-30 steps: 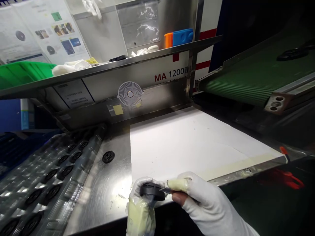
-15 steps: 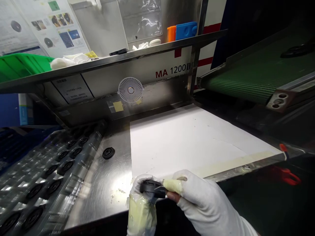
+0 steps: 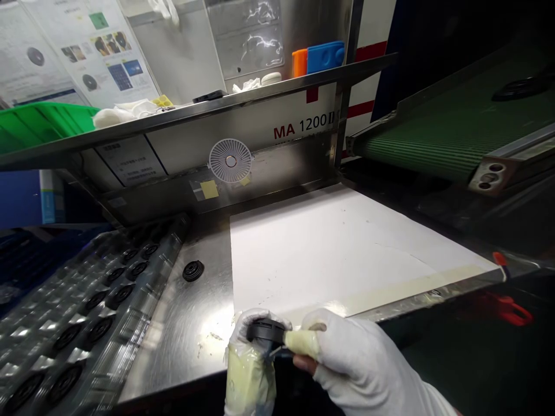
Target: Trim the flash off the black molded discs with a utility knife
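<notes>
My left hand, in a white glove wrapped with yellowish tape, grips a round black plastic part at the near edge of the steel bench. My right hand, also gloved with a taped fingertip, pinches a thin blade-like tool whose tip touches the part's right side. Both hands sit just below the front edge of a white sheet laid on the bench.
One loose black round part lies on the steel surface. A clear blister tray with several black parts fills the left. A white fan-shaped grille hangs on the back panel. A green conveyor belt slopes at right.
The hands stayed together at the bench edge, shifting slightly lower. The right hand's taped finger has moved in closer against the part.
</notes>
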Action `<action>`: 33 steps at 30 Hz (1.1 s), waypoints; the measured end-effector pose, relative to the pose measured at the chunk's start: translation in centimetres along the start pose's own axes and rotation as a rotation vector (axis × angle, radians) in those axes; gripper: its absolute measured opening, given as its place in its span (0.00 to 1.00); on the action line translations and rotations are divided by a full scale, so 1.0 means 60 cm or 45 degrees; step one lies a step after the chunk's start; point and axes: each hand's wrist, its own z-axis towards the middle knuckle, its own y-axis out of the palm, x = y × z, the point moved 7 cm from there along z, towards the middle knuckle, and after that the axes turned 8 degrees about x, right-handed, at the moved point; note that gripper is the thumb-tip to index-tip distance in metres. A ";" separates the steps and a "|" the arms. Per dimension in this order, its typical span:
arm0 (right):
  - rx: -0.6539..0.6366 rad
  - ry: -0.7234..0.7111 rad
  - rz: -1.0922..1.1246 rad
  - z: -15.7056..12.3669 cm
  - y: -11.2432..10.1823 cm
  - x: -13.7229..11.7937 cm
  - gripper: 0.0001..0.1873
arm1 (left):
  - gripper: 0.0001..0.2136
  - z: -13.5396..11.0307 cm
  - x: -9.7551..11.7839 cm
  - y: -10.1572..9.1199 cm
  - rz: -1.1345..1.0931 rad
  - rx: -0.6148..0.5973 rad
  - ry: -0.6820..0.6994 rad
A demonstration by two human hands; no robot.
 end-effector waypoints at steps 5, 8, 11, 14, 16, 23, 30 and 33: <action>-0.058 0.129 0.181 -0.005 -0.005 0.029 0.10 | 0.11 -0.014 0.001 0.017 -0.027 -0.177 -0.140; 0.134 0.229 0.155 0.002 -0.025 0.071 0.12 | 0.11 -0.024 0.003 0.031 -0.067 -0.251 -0.218; 0.410 0.327 0.190 0.016 -0.047 0.120 0.12 | 0.12 -0.030 0.007 0.038 -0.057 -0.241 -0.285; 0.697 0.418 0.207 0.026 -0.063 0.171 0.13 | 0.11 -0.031 0.010 0.034 0.019 -0.151 -0.340; 0.739 0.463 0.213 0.028 -0.059 0.204 0.15 | 0.12 -0.030 0.012 0.030 0.075 -0.110 -0.349; 0.231 0.558 0.237 0.013 -0.021 0.236 0.24 | 0.16 -0.020 0.016 0.032 0.287 -0.257 -0.277; -0.610 0.237 0.270 0.045 -0.034 0.092 0.11 | 0.15 -0.018 0.027 0.029 0.643 -0.269 -0.189; -0.682 0.072 0.114 0.057 -0.035 0.073 0.14 | 0.14 -0.022 0.026 0.034 0.685 -0.328 -0.221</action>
